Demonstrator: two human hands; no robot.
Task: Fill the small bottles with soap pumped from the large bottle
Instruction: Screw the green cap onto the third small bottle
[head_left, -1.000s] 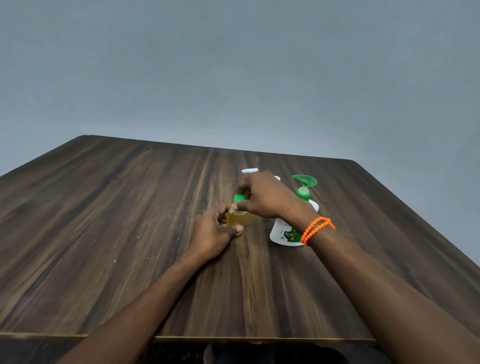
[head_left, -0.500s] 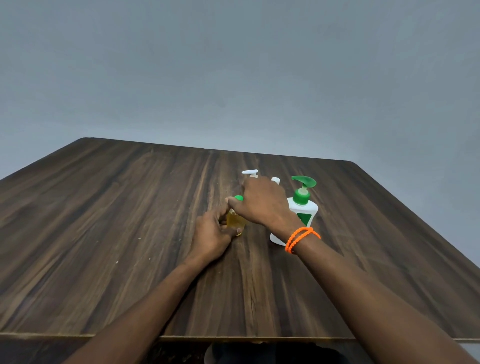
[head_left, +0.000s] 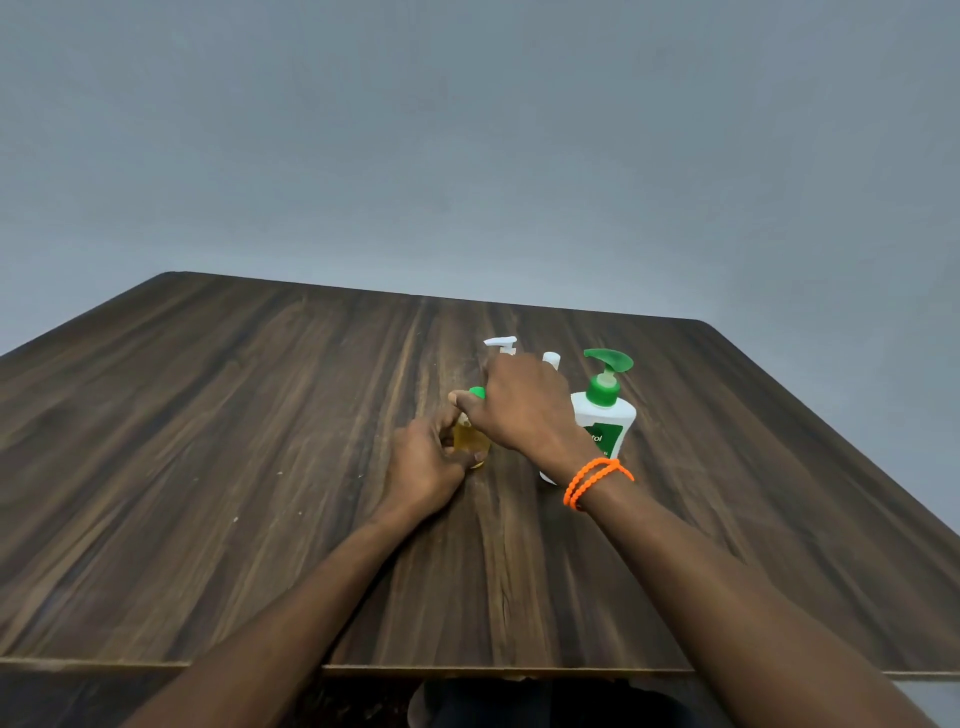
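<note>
On the counter (head_left: 208, 441), the left hand (head_left: 423, 467) grips an upright amber small bottle (head_left: 470, 441) while the right hand (head_left: 519, 405), directly above, apparently pinches its green cap (head_left: 477, 393), the large bottle (head_left: 605, 415) just right.

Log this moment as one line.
left hand: grips small amber bottle | right hand: on its green cap | large pump bottle: upright, untouched | table

dark wood-grain table (head_left: 208, 467) | grey wall (head_left: 467, 130) behind | orange beaded bracelet (head_left: 595, 480)
</note>
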